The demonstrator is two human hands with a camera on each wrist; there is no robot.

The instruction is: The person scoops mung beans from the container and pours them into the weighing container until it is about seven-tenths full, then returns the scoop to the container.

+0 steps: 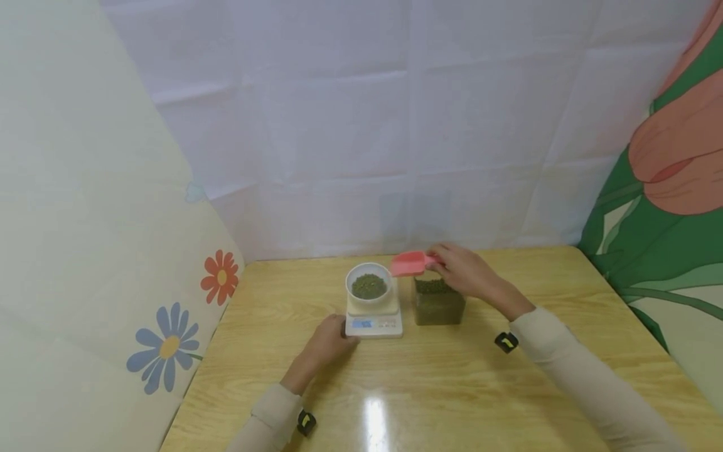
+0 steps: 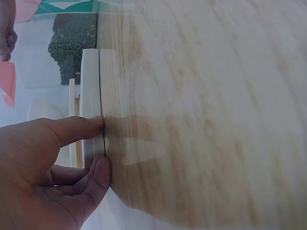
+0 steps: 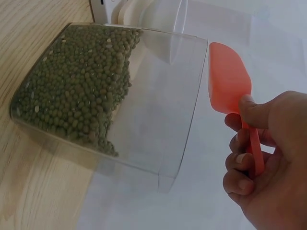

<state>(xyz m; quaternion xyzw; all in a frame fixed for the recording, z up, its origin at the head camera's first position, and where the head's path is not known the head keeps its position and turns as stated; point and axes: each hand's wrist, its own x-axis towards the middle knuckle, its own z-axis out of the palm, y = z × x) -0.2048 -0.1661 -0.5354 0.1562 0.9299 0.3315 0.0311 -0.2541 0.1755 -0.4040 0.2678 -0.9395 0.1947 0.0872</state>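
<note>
Two pale sleeves [image 1: 587, 370] show nearest the camera, one on either side of a single white scale [image 1: 373, 331]. One white sheet [image 1: 327, 125] hangs behind that scale, and one wood-grained tabletop [image 1: 429, 389] carries it. One clear container [image 3: 163, 105], partly filled with green beans [image 3: 72, 86], stands just right of the scale without touching it. The left hand [image 1: 327, 340] pinches the edge of the scale near its left front corner; the second of the two, the right hand [image 1: 465, 271], wraps its fingers round the handle of one pink scoop [image 1: 409, 263], raised to the scale's right with its blade pointing towards it. One white bowl [image 1: 368, 268] sits on top of the scale and holds a heap of green beans, too many to count. Two small black devices [image 1: 506, 342] show in front of the scale, one by each sleeve.
</note>
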